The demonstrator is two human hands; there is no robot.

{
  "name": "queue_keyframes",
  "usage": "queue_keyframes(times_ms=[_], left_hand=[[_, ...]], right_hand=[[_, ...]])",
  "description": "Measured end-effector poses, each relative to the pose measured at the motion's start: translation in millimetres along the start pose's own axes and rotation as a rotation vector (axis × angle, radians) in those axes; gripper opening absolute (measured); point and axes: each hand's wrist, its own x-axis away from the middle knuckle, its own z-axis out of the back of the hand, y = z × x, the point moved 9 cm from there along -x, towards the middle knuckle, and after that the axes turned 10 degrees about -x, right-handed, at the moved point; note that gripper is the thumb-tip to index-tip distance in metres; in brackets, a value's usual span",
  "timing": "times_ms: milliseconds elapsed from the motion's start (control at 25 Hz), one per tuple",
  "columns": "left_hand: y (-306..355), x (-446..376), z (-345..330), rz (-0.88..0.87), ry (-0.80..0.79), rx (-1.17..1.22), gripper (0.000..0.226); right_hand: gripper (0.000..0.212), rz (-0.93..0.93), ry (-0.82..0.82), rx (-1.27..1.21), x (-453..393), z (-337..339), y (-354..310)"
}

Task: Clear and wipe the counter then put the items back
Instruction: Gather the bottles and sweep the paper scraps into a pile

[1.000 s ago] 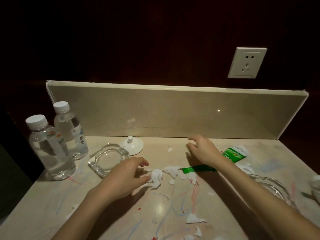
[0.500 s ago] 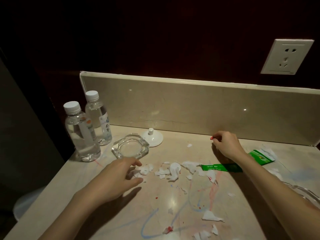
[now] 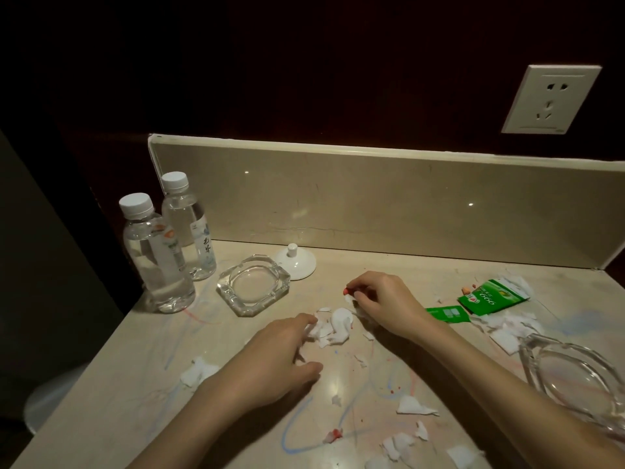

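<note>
Your beige stone table [image 3: 111, 394] carries blue and red scribbles. From the left: two clear plastic water bottles with white caps [image 3: 159, 255], a square clear glass ashtray [image 3: 253, 286], a white ceramic lid [image 3: 296, 262], torn white paper scraps [image 3: 333, 324], a torn green sachet [image 3: 490, 297], then a second glass ashtray [image 3: 575, 374]. A white wall socket [image 3: 549, 99] sits on the dark wall. Your left hand [image 3: 274, 363] rests on the scraps, fingers loosely spread. Your right hand [image 3: 385, 299] has its fingers curled, pinching a small red bit [image 3: 345, 292].
</note>
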Motion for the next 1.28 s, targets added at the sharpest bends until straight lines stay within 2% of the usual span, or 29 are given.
queue_keyframes(times_ms=[120, 280, 360, 440, 520, 600, 680, 800, 960, 1120, 1280], left_hand=[[13.4, -11.8, -1.8, -0.036, 0.015, 0.021, 0.067], [28.1, -21.1, -3.2, -0.094, 0.031, 0.047, 0.058], [37.5, -23.5, -4.4, -0.132, 0.029, 0.051, 0.061], [47.2, -25.2, -6.8, -0.169, 0.018, 0.054, 0.063], [54.3, -26.1, -9.3, -0.196, 0.0, 0.063, 0.063], [55.0, -27.1, -8.0, -0.212, -0.007, 0.066, 0.061], [46.8, -26.9, -0.6, -0.206, 0.005, 0.065, 0.06], [18.7, -22.1, 13.2, -0.151, 0.015, 0.021, 0.064], [-9.8, -12.8, 13.5, -0.098, -0.045, -0.042, 0.069], [0.3, -8.9, 0.8, -0.11, -0.073, -0.042, 0.072], [23.3, -11.2, -6.0, -0.123, -0.05, -0.043, 0.071]], right_hand=[[0.024, 0.039, -0.03, -0.008, 18.5, -6.3, -13.4], [0.024, 0.037, -0.062, -0.01, 45.8, -4.3, -19.1], [0.026, -0.009, -0.008, -0.013, 54.3, 17.2, -11.0], [0.032, -0.156, 0.152, 0.056, 58.4, 59.6, 27.4], [0.044, -0.415, 0.238, 0.203, 65.5, 102.8, 89.4], [0.047, -0.646, 0.186, 0.261, 74.8, 124.0, 138.3], [0.044, -0.73, 0.068, 0.26, 76.7, 118.2, 154.1], [0.041, -0.611, -0.036, 0.299, 70.9, 94.5, 126.4], [0.043, -0.502, 0.02, 0.187, 76.1, 68.1, 79.0], [0.04, -0.394, -0.052, 0.215, 79.1, 41.8, 42.6], [0.051, -0.309, -0.069, 0.189, 85.0, 27.0, 14.4]])
